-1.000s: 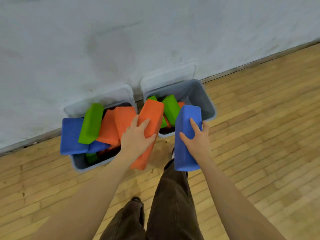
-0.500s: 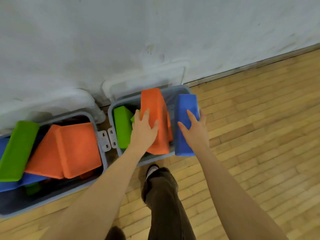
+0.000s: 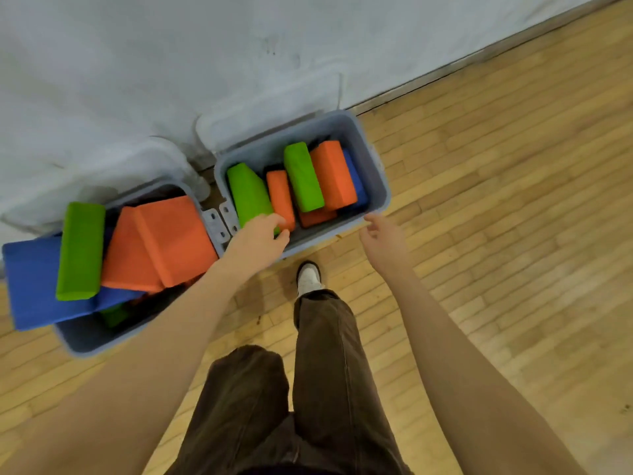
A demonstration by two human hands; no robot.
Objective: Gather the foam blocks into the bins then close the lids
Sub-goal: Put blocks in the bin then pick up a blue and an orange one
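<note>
Brown trousers [image 3: 318,389]: nearest, one white shoe [image 3: 308,277] stepped toward the bins on wood floor [image 3: 496,234].
Left hand [image 3: 258,240]: loosely curled, holding nothing, hung over the near rim of the right bin, fingertips just beside a green block.
Right hand [image 3: 383,240]: relaxed and empty, just outside the near right corner of the right bin.
Right bin [image 3: 378,186]: held two green blocks [image 3: 303,176], orange blocks [image 3: 332,174] and a blue block [image 3: 356,181], all below the rim.
Left bin [image 3: 89,341]: overfull; orange blocks [image 3: 164,241], a green block [image 3: 80,252] and a blue block [image 3: 32,279] stuck out above and over the rim.
Lids [image 3: 267,108]: both stood open against the white wall [image 3: 171,46].
Progress: gathering apparently done, no loose blocks seen on the floor; left bin probably needed settling, both lids not yet closed.
</note>
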